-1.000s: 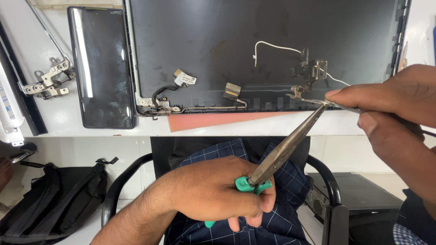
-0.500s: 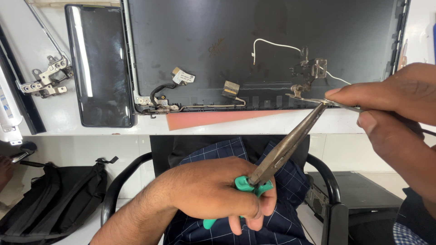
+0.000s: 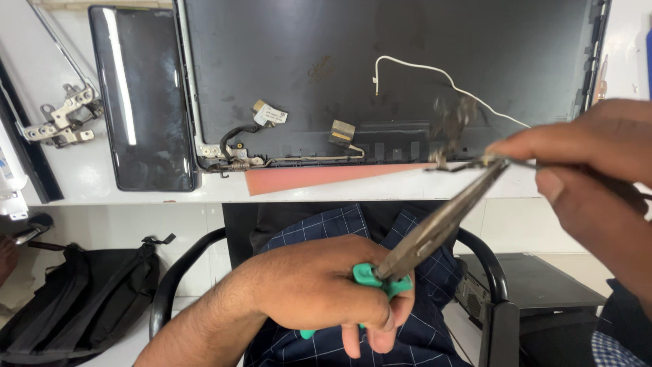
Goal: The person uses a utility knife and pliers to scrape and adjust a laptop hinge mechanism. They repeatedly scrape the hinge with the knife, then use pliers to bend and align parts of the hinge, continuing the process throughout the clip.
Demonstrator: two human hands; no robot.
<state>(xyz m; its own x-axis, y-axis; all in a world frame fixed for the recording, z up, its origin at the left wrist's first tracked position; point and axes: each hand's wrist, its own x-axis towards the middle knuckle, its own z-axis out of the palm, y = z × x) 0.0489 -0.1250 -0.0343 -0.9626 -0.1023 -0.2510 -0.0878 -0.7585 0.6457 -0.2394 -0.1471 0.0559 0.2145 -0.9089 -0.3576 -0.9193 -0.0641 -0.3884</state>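
Head view, looking down past the person's lap to a white table. The left hand is wrapped in a closed grip around the green handles of long-nose pliers, whose worn metal shaft rises up and to the right. The jaws are shut on a small metal hinge bracket, which shows only as a blur just above the near edge of the table. The right hand comes in from the right, thumb and forefinger pinched closed on the same bracket right at the plier tips, so both hands meet at that one spot.

Behind them a dark laptop lid lies flat on the table with its inner face up. A thin white wire loops across it toward the bracket, and a black cable with a small connector lies near its lower left corner. A reddish sheet pokes out from under the lid's near edge. Just left of the lid lies a glossy black panel, and further left a loose metal hinge arm.

Below the table edge are the person's blue checked shirt, the black armrests of a chair, and a black bag on the floor to the left.
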